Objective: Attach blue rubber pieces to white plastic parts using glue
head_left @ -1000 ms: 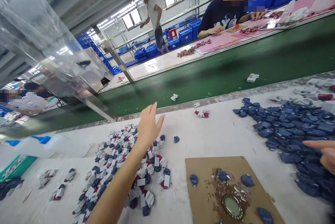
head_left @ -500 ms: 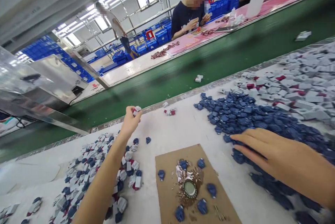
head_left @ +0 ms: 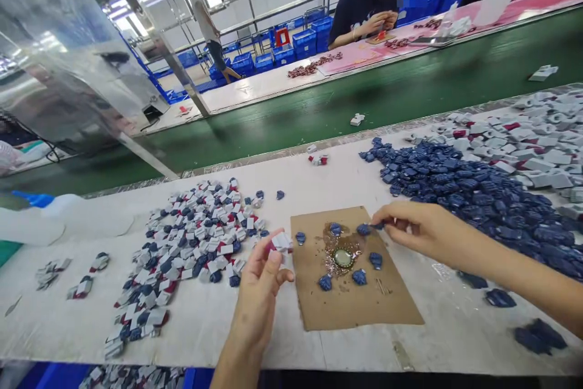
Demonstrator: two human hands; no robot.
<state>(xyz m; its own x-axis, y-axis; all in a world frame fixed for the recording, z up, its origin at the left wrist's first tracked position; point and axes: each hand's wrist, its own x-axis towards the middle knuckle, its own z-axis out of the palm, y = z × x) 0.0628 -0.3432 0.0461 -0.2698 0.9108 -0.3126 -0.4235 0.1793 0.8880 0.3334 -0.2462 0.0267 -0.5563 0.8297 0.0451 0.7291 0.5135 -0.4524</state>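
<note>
Your left hand (head_left: 260, 284) has its fingers pinched on a white tag (head_left: 281, 241) at the cardboard's (head_left: 364, 307) nine o'clock. Your right hand (head_left: 412, 228) nips a blue piece (head_left: 364, 229) at twelve o'clock. Grip by the edges, clear of the glue.

Single head-worn view: I look forward and down, close over left hand (head_left: 262, 283) and right hand (head_left: 419, 228) on the white worktable (head_left: 341, 176), with the green conveyor belt (head_left: 410, 98) beyond.
</note>
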